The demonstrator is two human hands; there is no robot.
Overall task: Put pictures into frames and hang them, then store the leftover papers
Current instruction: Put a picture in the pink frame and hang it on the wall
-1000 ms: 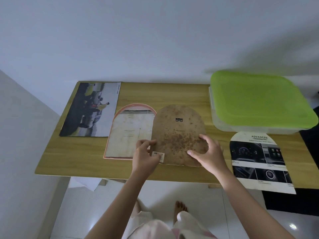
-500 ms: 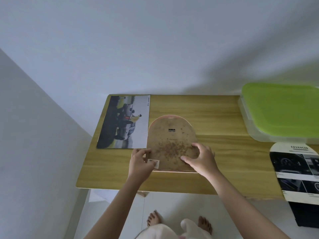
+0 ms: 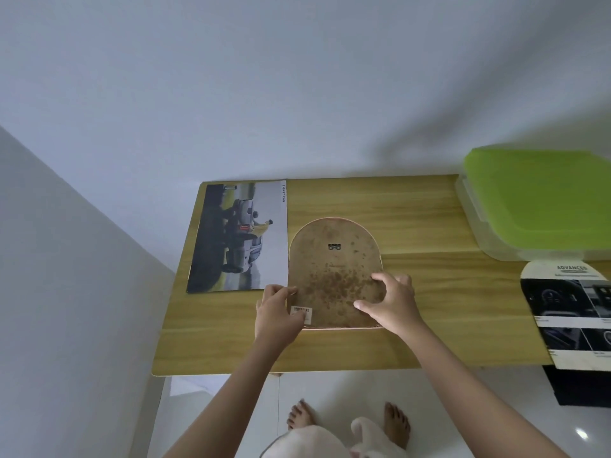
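Arched brown frame backing board point(image 3: 334, 266) lies flat near the front middle of the wooden table point(image 3: 429, 309), speckled with dark spots, small metal hanger point(image 3: 334, 247) near its top, barcode sticker point(image 3: 301, 310) at its lower left corner. A thin pink frame edge point(image 3: 334, 219) shows round the arch top and along the bottom.

Left hand point(image 3: 277, 314) comes in from below, forearm angled up-right, fingers curled at the board's lower left edge, thumb on top by the sticker, pinching that edge. Right hand point(image 3: 391, 300) sits on the board's lower right corner, fingers bent and spread, thumb pointing left across the surface, gripping the right edge.

Car photo print point(image 3: 238, 236) lies just left of the board, edges touching or nearly so. Arch-cut car brochure page point(image 3: 568, 309) hangs over the table's front right edge. Clear storage box with green lid point(image 3: 542, 200) at the back right.
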